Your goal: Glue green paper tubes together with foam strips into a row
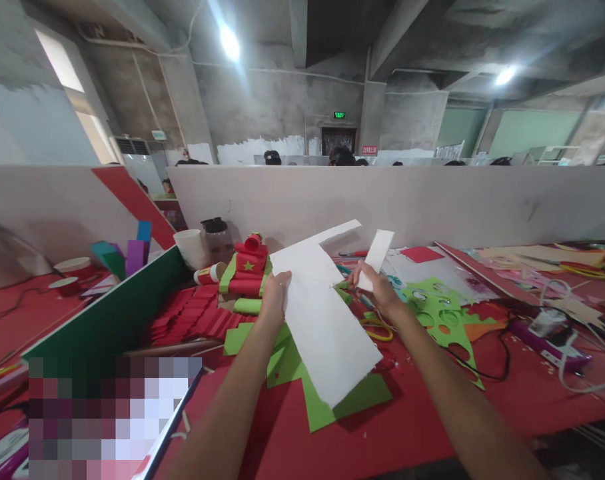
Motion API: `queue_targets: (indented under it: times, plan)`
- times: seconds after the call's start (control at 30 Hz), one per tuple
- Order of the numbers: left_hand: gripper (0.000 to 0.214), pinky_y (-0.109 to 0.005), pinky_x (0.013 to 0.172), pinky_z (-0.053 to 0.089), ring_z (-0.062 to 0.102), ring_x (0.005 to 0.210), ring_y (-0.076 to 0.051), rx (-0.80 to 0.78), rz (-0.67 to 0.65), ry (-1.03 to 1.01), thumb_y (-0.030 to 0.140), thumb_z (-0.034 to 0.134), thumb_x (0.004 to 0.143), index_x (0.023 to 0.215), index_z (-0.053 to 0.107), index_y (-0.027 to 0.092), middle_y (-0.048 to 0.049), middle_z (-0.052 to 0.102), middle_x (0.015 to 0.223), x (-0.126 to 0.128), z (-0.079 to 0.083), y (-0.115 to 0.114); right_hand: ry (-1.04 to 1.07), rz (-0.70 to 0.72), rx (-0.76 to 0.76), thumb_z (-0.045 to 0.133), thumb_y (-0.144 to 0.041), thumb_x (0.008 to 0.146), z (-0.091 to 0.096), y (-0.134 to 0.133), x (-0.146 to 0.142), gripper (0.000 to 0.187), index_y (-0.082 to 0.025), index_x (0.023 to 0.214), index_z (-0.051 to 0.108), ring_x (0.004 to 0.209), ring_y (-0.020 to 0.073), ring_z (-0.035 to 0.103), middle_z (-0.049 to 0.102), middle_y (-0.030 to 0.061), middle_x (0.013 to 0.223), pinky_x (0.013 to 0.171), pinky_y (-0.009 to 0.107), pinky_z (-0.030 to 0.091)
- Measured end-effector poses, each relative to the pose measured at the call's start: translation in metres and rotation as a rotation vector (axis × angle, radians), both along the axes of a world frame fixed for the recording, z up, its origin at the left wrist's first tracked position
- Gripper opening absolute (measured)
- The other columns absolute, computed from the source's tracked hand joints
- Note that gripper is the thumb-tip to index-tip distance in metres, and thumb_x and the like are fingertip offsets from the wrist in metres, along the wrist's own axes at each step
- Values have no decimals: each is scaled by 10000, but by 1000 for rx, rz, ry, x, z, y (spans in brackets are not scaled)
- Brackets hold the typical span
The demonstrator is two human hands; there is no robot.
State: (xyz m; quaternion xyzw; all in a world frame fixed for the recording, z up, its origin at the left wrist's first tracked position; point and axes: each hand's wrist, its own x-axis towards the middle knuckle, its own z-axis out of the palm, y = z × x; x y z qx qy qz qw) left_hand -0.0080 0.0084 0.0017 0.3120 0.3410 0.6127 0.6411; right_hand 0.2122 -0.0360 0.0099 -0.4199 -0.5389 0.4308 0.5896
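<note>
Fingers of the left hand (276,295) clamp the large white sheet (327,320) at its left edge, its long axis slanting down rightward above green paper (350,405). Just beyond it, the right hand (375,287) grips a tilted white strip (381,248).

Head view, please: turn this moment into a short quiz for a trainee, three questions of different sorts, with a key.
1. Which hand holds the small white strip?
2. True or false: the left hand has its grip on the large white sheet.
3. What colour is the sheet with round holes? A) purple B) green C) white

Key: 1. The right hand. 2. True. 3. B.
</note>
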Motion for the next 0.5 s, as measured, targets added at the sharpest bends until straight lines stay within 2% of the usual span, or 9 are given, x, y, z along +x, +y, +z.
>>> queue_targets:
  times: [0.13,0.23,0.3,0.4,0.5]
  plan:
    - [355,-310,713,561,688,747,-190,119,169,61,125,650,726,1069,595,197,-53,716,941,4,-3,1,-249,118,-41,620,-507,769,-3,-2,0,356,-178,635,594,756,174,554,611,24,764,699,280,429]
    - [309,-300,766,549,681,829,-184,160,232,70,173,673,755,1053,606,220,-51,713,994,4,-5,2,-352,255,-63,672,-425,748,-2,-7,0,239,-192,795,641,744,165,537,606,6,772,672,272,413]
    - [278,-283,766,547,675,859,-178,166,254,84,219,673,785,1055,607,228,-48,709,1016,4,-5,2,-405,280,-80,694,-365,735,-1,-11,0,214,-214,885,665,743,164,537,616,8,802,632,260,402]
    - [260,-261,725,549,671,849,-172,166,205,82,254,653,823,1075,597,225,-53,701,1028,5,-3,-1,-437,245,-102,676,-333,744,-2,-12,0,193,-231,908,688,785,184,560,637,24,873,618,262,410]
    - [284,-230,638,538,659,712,-134,140,31,80,199,678,797,1066,586,209,-44,691,958,8,0,-7,-360,124,-120,633,-352,761,-7,-5,3,222,-233,941,685,806,205,583,652,32,914,641,289,439]
